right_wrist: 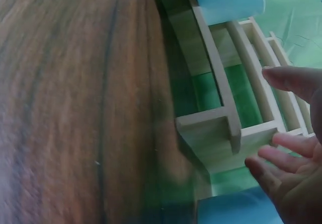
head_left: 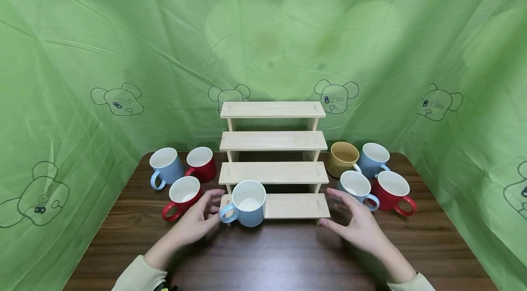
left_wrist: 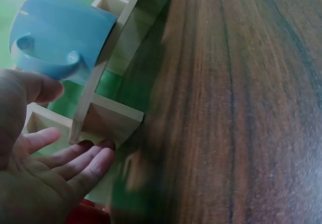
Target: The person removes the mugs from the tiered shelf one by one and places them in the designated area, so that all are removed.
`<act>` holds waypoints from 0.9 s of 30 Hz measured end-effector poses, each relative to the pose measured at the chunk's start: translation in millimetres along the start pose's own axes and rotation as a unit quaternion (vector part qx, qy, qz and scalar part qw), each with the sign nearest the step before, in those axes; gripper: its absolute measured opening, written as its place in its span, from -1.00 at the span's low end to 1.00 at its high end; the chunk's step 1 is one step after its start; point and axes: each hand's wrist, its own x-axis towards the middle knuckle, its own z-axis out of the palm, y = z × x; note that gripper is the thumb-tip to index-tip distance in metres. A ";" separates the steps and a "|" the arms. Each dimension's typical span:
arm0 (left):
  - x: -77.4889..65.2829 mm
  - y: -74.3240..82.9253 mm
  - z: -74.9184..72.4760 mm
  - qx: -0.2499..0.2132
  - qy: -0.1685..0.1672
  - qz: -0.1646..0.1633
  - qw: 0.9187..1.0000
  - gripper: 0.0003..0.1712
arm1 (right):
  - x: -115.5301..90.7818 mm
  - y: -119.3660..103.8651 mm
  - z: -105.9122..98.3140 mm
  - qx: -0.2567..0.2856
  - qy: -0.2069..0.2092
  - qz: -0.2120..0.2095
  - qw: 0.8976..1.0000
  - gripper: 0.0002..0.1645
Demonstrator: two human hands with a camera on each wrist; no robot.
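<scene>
A light blue mug (head_left: 249, 204) stands upright on the left part of the lowest step of a pale wooden four-step stand (head_left: 273, 172). Its handle points left, toward my left hand (head_left: 199, 220). In the left wrist view, the fingers (left_wrist: 93, 166) reach to the end of the lowest step and seem to touch it; the thumb is beside the mug's handle. My right hand (head_left: 356, 222) is spread at the stand's right end, holding nothing. In the right wrist view its fingertips (right_wrist: 259, 168) are close to the stand's side; contact is unclear.
Left of the stand are a blue mug (head_left: 166, 167) and two red mugs (head_left: 203, 167). On its right are a mustard mug (head_left: 341, 163), two blue mugs (head_left: 372, 163) and a red mug (head_left: 387, 195). Green printed cloth (head_left: 271, 44) encloses the dark wooden table (head_left: 284, 259).
</scene>
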 end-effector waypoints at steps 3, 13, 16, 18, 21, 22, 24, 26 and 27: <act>-1.7 5.9 -1.3 0.013 0.000 0.000 1.000 -0.35 | -0.3 3.9 7.3 0.005 -0.012 0.012 1.000 0.01; 0.3 13.4 -1.1 0.047 0.032 -0.004 0.998 -0.41 | -1.8 22.1 21.6 0.037 -0.037 0.018 0.998 0.07; 2.4 14.0 -0.8 0.042 0.042 -0.002 0.998 -0.44 | -2.6 28.0 25.4 0.072 -0.034 0.013 0.997 0.03; 2.9 15.5 -1.8 0.038 0.048 0.004 0.998 -0.45 | -2.4 32.4 28.0 0.099 -0.038 0.021 0.994 0.00; 3.4 20.7 -3.5 0.041 0.063 0.008 0.997 -0.47 | -2.1 38.1 30.4 0.136 -0.051 0.053 0.988 -0.04; 3.4 23.4 -3.9 0.046 0.069 0.007 0.997 -0.48 | -2.0 39.6 30.9 0.147 -0.055 0.063 0.986 -0.05; 3.3 29.1 -4.1 0.062 0.082 -0.005 0.995 -0.49 | -1.8 42.0 31.6 0.171 -0.060 0.073 0.981 -0.08; 3.8 35.4 -3.9 0.085 0.095 -0.023 0.992 -0.50 | -1.7 44.0 31.3 0.189 -0.066 0.081 0.976 -0.10; 3.5 39.0 -3.9 0.098 0.103 -0.031 0.989 -0.52 | -1.7 45.1 31.3 0.199 -0.069 0.083 0.974 -0.11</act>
